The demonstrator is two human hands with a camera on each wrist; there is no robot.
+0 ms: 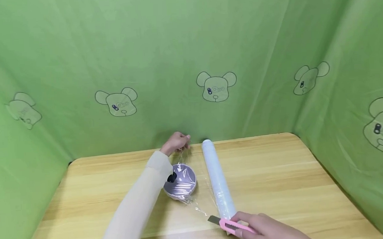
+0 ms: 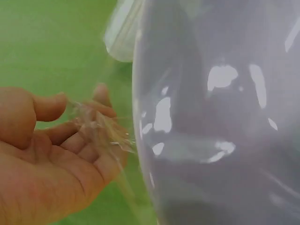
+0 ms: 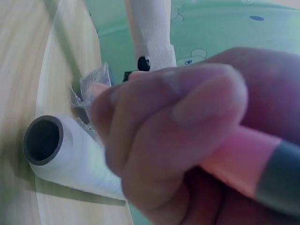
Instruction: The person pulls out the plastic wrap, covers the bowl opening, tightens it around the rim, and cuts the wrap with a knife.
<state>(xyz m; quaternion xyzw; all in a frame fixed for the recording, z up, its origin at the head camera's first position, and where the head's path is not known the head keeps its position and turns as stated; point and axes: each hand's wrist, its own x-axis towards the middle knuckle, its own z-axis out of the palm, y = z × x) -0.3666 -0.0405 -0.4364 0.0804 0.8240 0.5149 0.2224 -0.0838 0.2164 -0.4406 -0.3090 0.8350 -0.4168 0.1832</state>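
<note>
A grey-purple bowl (image 1: 185, 180) stands on the table with clear cling film (image 1: 181, 187) stretched shiny over its top. Beyond the bowl's far side, my left hand (image 1: 177, 142) pinches a gathered edge of the film; in the left wrist view, the bunched film (image 2: 101, 124) lies between thumb and fingers. My right hand (image 1: 262, 227) grips a pink box cutter (image 1: 231, 225), its blade out and pointing left, at the near end of the cling film roll (image 1: 219, 179). In the right wrist view, the fingers (image 3: 159, 122) curl round the cutter's handle.
The roll lies lengthwise to the right of the bowl, its hollow core showing in the right wrist view. Green curtains (image 1: 163, 63) printed with bear heads enclose the wooden table (image 1: 271, 173) at the back and both sides.
</note>
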